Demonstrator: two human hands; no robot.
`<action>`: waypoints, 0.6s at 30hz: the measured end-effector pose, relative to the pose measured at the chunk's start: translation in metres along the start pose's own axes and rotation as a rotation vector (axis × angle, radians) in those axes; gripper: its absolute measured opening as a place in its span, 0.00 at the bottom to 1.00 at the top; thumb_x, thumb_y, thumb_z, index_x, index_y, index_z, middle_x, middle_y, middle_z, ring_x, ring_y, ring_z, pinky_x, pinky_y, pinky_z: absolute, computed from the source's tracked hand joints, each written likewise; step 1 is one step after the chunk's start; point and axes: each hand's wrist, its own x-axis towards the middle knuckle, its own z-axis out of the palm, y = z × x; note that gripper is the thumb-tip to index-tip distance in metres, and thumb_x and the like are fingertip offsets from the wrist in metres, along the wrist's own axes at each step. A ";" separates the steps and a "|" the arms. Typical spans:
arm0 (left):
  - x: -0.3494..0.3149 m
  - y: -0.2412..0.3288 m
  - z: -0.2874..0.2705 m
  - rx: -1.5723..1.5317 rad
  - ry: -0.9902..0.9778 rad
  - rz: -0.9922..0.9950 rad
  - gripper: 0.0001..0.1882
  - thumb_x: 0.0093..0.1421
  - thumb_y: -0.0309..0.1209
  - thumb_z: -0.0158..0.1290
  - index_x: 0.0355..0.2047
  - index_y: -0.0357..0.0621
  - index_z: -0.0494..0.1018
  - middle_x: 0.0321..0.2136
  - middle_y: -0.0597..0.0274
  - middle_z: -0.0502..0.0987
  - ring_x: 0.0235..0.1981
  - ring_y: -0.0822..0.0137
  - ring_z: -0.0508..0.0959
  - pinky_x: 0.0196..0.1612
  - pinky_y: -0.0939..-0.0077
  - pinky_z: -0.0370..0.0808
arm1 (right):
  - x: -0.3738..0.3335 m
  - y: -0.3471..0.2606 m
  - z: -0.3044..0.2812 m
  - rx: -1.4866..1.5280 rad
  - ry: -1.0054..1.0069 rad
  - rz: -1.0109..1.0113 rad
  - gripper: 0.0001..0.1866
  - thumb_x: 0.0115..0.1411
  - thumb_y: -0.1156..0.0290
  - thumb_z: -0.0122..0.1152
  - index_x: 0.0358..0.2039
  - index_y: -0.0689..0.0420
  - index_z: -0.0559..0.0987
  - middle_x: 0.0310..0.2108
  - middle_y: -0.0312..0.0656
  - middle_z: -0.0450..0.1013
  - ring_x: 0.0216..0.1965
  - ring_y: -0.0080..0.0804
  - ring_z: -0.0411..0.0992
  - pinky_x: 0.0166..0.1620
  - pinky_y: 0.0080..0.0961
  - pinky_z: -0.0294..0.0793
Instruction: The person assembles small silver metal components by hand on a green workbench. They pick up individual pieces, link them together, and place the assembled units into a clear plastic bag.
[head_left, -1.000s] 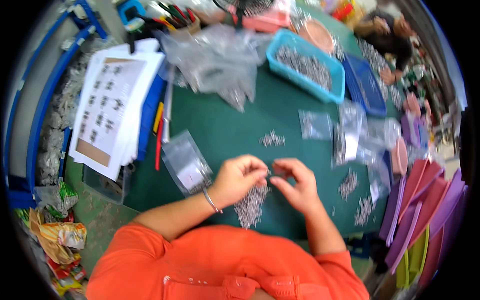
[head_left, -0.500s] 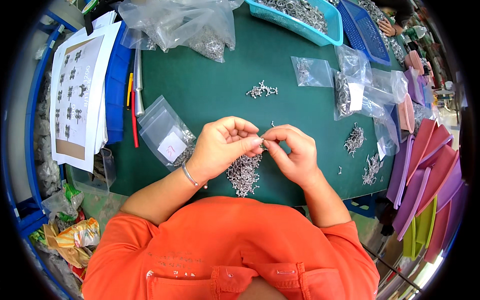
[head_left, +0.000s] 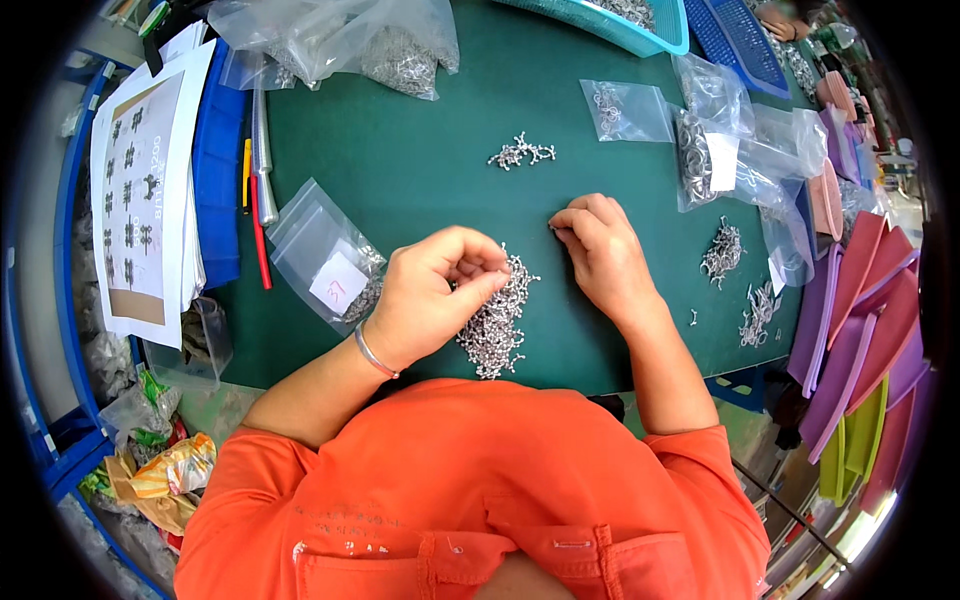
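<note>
A heap of small silvery metal pieces [head_left: 492,335] lies on the green table in front of me. My left hand [head_left: 432,290] is over its left side, fingers curled and thumb close to the forefinger; whatever it may hold is hidden. To the right of the heap, my right hand [head_left: 605,255] is closed in a pinch above the bare tabletop. A tiny speck shows at its fingertips, too small to name. Farther off, a small cluster of similar metal pieces [head_left: 522,152] sits by itself. A zip bag [head_left: 325,265] with metal pieces and a paper label lies left of my left hand.
Two loose piles [head_left: 722,250] of metal parts lie at right, near filled clear bags [head_left: 705,165]. A turquoise basket [head_left: 640,38] and a blue basket [head_left: 735,45] stand at the back. Purple and red bins [head_left: 865,310] crowd the right edge; printed sheets [head_left: 140,200] stand left.
My hands, which met over the heap, have come apart. The right one has moved right and away from me; the left stays by the heap. The whole view has shifted slightly.
</note>
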 end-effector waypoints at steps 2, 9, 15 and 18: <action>0.000 0.006 -0.005 0.228 -0.070 -0.061 0.04 0.54 0.21 0.62 0.28 0.39 0.77 0.31 0.69 0.76 0.24 0.83 0.70 0.27 0.87 0.68 | -0.003 0.002 0.003 -0.021 0.022 0.017 0.08 0.50 0.83 0.63 0.32 0.61 0.77 0.32 0.43 0.72 0.35 0.45 0.71 0.39 0.36 0.73; 0.001 -0.001 0.002 0.115 0.024 -0.045 0.09 0.56 0.24 0.62 0.36 0.36 0.75 0.33 0.65 0.77 0.26 0.80 0.74 0.31 0.87 0.73 | -0.005 -0.020 -0.005 0.408 -0.042 0.174 0.05 0.54 0.82 0.62 0.31 0.61 0.77 0.31 0.44 0.75 0.32 0.42 0.75 0.35 0.31 0.75; 0.002 -0.006 0.001 -0.410 -0.043 -0.113 0.06 0.60 0.19 0.56 0.38 0.32 0.73 0.33 0.58 0.79 0.34 0.72 0.81 0.39 0.79 0.80 | 0.006 -0.043 -0.007 0.534 -0.076 -0.086 0.07 0.54 0.83 0.61 0.34 0.60 0.76 0.35 0.47 0.75 0.37 0.43 0.75 0.38 0.32 0.76; 0.001 -0.013 -0.002 -0.359 0.025 -0.040 0.08 0.59 0.16 0.56 0.39 0.33 0.72 0.36 0.57 0.78 0.36 0.71 0.80 0.42 0.77 0.79 | 0.037 -0.018 -0.004 0.236 0.030 -0.181 0.09 0.53 0.83 0.60 0.36 0.60 0.76 0.38 0.47 0.75 0.41 0.46 0.74 0.43 0.35 0.76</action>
